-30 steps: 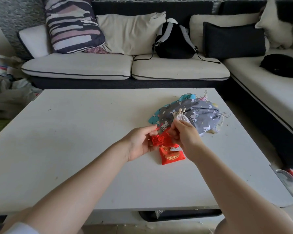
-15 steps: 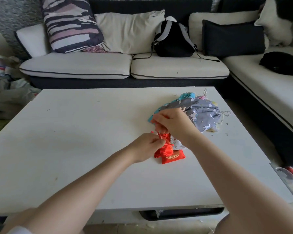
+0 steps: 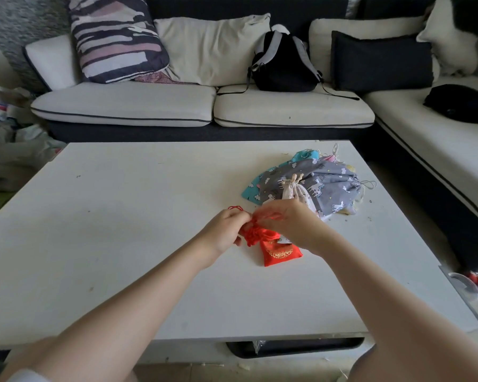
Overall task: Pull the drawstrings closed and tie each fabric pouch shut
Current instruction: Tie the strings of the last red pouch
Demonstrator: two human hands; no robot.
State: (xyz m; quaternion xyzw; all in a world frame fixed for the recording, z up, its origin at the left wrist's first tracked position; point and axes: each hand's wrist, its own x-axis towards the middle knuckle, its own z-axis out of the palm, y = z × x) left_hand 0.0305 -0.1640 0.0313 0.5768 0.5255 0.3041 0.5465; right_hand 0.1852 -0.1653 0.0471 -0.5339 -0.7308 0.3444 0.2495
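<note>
A: Where is the red pouch (image 3: 280,250) at this moment?

B: It lies flat on the white worktop (image 3: 122,230), a little right of the middle, nearer to the front edge than to the far edge. Its mouth is already gathered into a bunch and points toward the left edge.

A: And what do the two hands do?

B: The left hand (image 3: 226,230) has its fingers curled and pinches the red drawstring (image 3: 236,208) just beside the gathered mouth; a small loop of the cord stands up above its fingers. The right hand (image 3: 290,224) is touching the mouth from the other side, and its fingertips pinch the cord too, I think, but this part is blurred.

A: So which step is it?

B: In my judgement the pulling is done for this pouch and the tying is in hand. The knot does not look finished.

A: What does the next move need?

B: Probably to pass one end through the loop and pull both ends apart, while the mouth is held closed so it does not open again.

A: Are there other pouches?

B: Yes, a pile of pouches (image 3: 323,186) lies toward the far right corner, near the right hand. How many are tied I cannot tell.
</note>
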